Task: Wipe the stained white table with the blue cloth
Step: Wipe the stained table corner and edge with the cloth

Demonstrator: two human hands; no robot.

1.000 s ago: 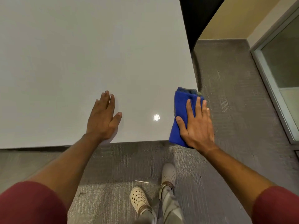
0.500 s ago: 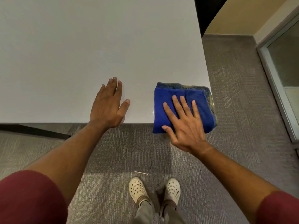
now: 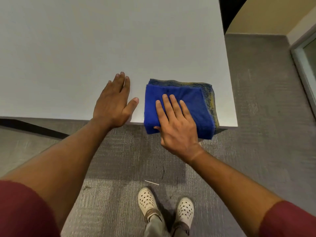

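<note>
White table (image 3: 102, 48) bears left hand (image 3: 112, 105); right hand (image 3: 177, 124) presses blue cloth (image 3: 191, 94).

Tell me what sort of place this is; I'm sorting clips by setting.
Probably an office or meeting room: a large plain white table, grey commercial carpet and a glazed partition at right. No kitchen or home fittings show.

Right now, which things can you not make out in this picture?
Head view only:
- Table surface under the blue cloth: covered by it.
- Cloth's underside: hidden; right hand covers part of its top.
- Stains: none can be made out.
- Table's far and left ends: cut off by the frame.
- Surface under left hand: hidden.
</note>
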